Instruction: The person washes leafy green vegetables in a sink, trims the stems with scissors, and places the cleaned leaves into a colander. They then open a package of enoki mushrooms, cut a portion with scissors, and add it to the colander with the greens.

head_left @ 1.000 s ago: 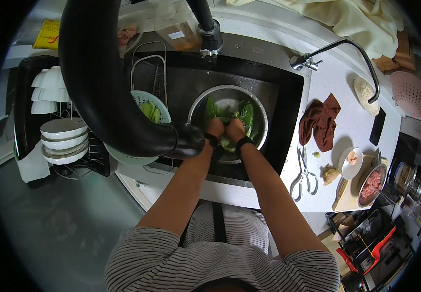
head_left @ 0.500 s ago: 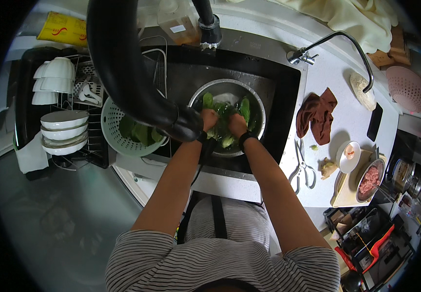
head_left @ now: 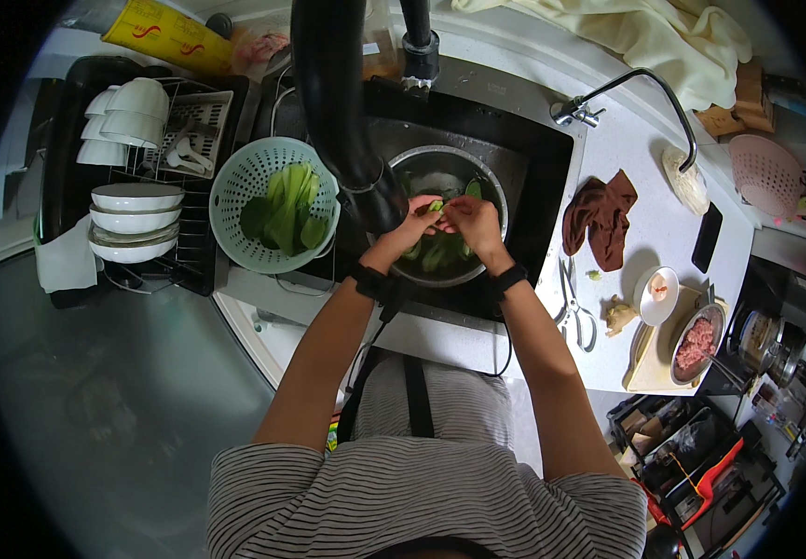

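Above the metal basin (head_left: 488,171) in the black sink, my left hand (head_left: 409,228) and my right hand (head_left: 478,225) meet with bent fingers. Both pinch a leafy green (head_left: 437,206) by its pale stem end; the fingers hide part of it. More leafy greens (head_left: 440,253) lie in the water in the basin below. Left of the basin stands a pale green colander (head_left: 229,225) with several leafy greens (head_left: 287,197) in it. The black faucet (head_left: 380,200) hangs right beside my left hand.
A rack (head_left: 200,210) with white bowls stands at the left. On the right counter are a brown cloth (head_left: 601,219), scissors (head_left: 574,312), a ginger piece (head_left: 620,317), a small white bowl (head_left: 646,308) and a bowl of minced meat (head_left: 697,345). A slim curved tap (head_left: 669,86) arches behind.
Both hands have risen out of the water and come together on a leafy green. The view has shifted, so the faucet covers less of the colander.
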Available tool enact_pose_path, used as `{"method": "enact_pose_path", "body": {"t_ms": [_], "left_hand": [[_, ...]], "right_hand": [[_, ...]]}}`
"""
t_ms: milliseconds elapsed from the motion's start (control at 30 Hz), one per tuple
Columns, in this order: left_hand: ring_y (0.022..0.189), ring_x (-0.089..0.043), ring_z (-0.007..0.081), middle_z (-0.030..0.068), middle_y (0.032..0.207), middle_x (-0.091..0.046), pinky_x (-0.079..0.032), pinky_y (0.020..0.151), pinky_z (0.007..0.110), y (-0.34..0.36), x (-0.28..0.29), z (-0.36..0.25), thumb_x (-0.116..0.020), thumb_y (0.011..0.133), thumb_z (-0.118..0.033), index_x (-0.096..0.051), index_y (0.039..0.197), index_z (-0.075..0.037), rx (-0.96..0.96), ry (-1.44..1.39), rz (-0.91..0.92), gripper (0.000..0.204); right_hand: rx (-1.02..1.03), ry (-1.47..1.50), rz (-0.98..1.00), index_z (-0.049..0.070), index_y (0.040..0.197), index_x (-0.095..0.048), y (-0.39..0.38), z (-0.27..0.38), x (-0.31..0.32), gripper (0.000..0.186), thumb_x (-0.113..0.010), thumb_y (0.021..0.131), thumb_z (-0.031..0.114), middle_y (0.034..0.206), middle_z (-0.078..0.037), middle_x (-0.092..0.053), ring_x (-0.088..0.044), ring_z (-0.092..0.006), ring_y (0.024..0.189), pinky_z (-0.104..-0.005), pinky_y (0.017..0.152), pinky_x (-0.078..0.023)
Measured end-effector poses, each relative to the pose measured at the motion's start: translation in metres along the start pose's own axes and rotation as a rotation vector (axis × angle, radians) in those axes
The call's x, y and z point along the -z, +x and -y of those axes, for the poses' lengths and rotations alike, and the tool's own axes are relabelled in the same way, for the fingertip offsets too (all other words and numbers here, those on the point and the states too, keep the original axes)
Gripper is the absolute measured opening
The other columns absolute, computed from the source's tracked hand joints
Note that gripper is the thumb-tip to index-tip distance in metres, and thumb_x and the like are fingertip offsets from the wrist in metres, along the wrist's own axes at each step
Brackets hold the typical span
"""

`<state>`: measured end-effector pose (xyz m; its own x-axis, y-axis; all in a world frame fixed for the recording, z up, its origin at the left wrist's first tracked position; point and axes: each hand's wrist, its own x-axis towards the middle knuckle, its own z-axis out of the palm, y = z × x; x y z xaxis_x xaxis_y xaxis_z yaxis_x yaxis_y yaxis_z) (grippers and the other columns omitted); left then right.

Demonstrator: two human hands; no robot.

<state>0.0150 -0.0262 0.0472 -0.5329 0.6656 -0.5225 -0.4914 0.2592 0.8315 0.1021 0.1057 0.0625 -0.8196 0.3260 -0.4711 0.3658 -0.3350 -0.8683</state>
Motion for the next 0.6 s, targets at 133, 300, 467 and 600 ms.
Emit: {"method": "enact_pose_path", "body": {"t_ms": [133,300,467,600], "left_hand": [[0.080,-0.059,0.0115,0.0061,0.098,-0.061,-0.050,0.058,0.024,-0.006,0.006,0.004,-0.055,0.085,-0.001,-0.055,0.116,-0.003,-0.074,0.106,0.008,0.031],[0.076,-0.057,0.0101,0.0053,0.092,-0.061,-0.047,0.058,0.023,-0.024,0.017,-0.001,-0.055,0.084,0.001,-0.057,0.112,-0.003,-0.054,0.103,-0.085,0.028],[0.076,-0.063,0.0251,0.0118,0.086,-0.065,-0.049,0.066,0.033,-0.073,0.066,-0.065,-0.058,0.078,-0.003,-0.061,0.095,-0.003,-0.412,0.807,-0.536,0.017],[0.121,-0.038,0.0399,0.0253,0.128,-0.042,-0.032,0.101,0.045,-0.107,0.103,-0.113,-0.061,0.079,-0.012,-0.046,0.126,-0.002,-0.325,1.046,-1.113,0.050]], "right_hand": [[0.029,0.006,0.012,-0.012,0.101,-0.054,-0.003,-0.001,-0.010,0.020,-0.051,0.089,0.004,0.080,-0.015,-0.064,-0.065,-0.0180,0.069,-0.0251,0.059,-0.053],[0.034,0.139,0.049,-0.011,0.108,-0.051,-0.006,-0.003,-0.004,0.024,-0.042,0.093,0.005,0.087,-0.017,-0.063,-0.065,-0.0208,0.071,-0.0267,0.062,-0.054],[-0.166,0.053,-0.285,-0.009,0.110,-0.052,-0.011,-0.011,0.036,0.027,-0.049,0.089,0.009,0.091,-0.020,-0.063,-0.065,-0.0218,0.070,-0.0282,0.057,-0.054],[-0.238,-0.721,-0.280,-0.005,0.097,-0.061,-0.001,-0.031,0.049,0.026,-0.056,0.082,0.015,0.095,-0.020,-0.064,-0.065,-0.0299,0.080,-0.0373,0.068,-0.053]]}}
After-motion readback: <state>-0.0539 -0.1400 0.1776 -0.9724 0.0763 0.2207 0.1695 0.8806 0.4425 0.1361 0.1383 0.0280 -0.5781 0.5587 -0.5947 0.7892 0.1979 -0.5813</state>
